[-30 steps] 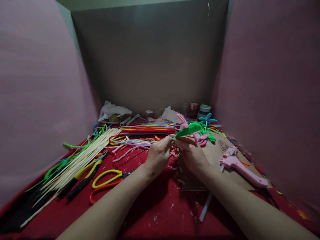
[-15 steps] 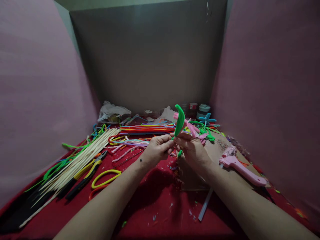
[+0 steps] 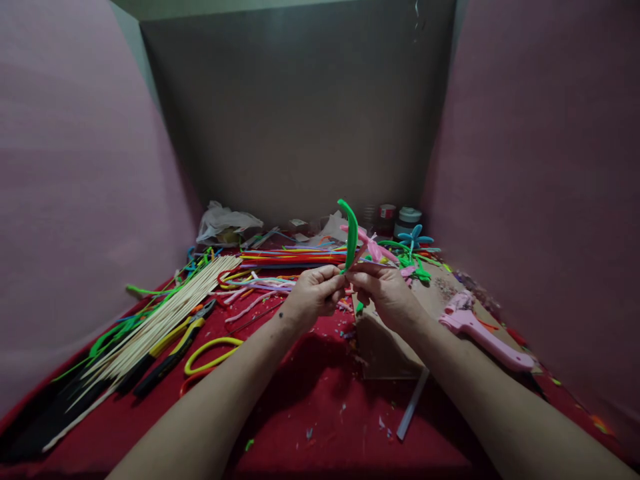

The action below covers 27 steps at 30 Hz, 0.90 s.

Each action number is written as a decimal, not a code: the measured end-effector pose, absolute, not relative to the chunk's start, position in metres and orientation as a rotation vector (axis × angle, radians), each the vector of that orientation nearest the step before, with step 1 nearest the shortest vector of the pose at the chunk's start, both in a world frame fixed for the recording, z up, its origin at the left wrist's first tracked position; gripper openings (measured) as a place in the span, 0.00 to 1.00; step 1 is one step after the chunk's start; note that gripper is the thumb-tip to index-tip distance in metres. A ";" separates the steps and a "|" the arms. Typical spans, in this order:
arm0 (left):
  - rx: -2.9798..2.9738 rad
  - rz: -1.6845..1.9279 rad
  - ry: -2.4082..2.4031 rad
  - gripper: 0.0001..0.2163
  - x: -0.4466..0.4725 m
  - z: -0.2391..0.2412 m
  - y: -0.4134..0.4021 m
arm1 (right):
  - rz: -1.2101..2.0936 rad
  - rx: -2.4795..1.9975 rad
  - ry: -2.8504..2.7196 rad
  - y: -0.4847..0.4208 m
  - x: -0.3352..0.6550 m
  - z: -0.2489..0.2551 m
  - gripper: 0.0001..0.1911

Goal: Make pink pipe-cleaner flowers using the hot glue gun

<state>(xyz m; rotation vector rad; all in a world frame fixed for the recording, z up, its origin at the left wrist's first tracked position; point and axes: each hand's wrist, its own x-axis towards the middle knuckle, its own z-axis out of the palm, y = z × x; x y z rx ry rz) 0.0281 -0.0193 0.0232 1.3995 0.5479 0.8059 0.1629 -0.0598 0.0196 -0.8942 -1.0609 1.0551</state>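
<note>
A curved green pipe-cleaner leaf [image 3: 352, 235] stands upright above my fingertips. My left hand [image 3: 316, 292] is closed, with thumb and forefinger pinching the leaf's base. Close against it, my right hand [image 3: 384, 293] is closed too, its fingertips meeting those of the left. A pink pipe-cleaner flower [image 3: 374, 249] tilts just behind the leaf, and its thin stem runs down to the right fingertips. Where leaf and stem meet, the fingers hide the details.
Wooden skewers [image 3: 173, 320], pliers [image 3: 183, 340] and yellow-handled scissors [image 3: 210, 353] lie at left. Pipe cleaners [image 3: 295, 257] spread behind my hands. A pink glue gun [image 3: 487, 337] rests on cardboard [image 3: 385, 357] at right, near a glue stick [image 3: 413, 407]. A blue flower [image 3: 414, 237] is further back.
The green leaf has turned more edge-on and shifted slightly left and up. The pink flower has moved a little left, and its stem shows more. Both hands stay nearly in place.
</note>
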 end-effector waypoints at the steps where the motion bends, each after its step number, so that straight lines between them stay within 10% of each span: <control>1: 1.386 0.796 0.532 0.12 0.028 0.023 -0.019 | 1.048 -0.908 -1.057 -0.059 0.163 0.019 0.07; 17: 1.102 0.405 0.207 0.07 0.014 0.016 -0.012 | 1.231 -0.642 -1.231 -0.058 0.170 0.013 0.04; 27: 1.788 0.885 0.613 0.09 0.031 0.012 -0.020 | 1.066 -0.755 -0.956 -0.051 0.167 -0.003 0.05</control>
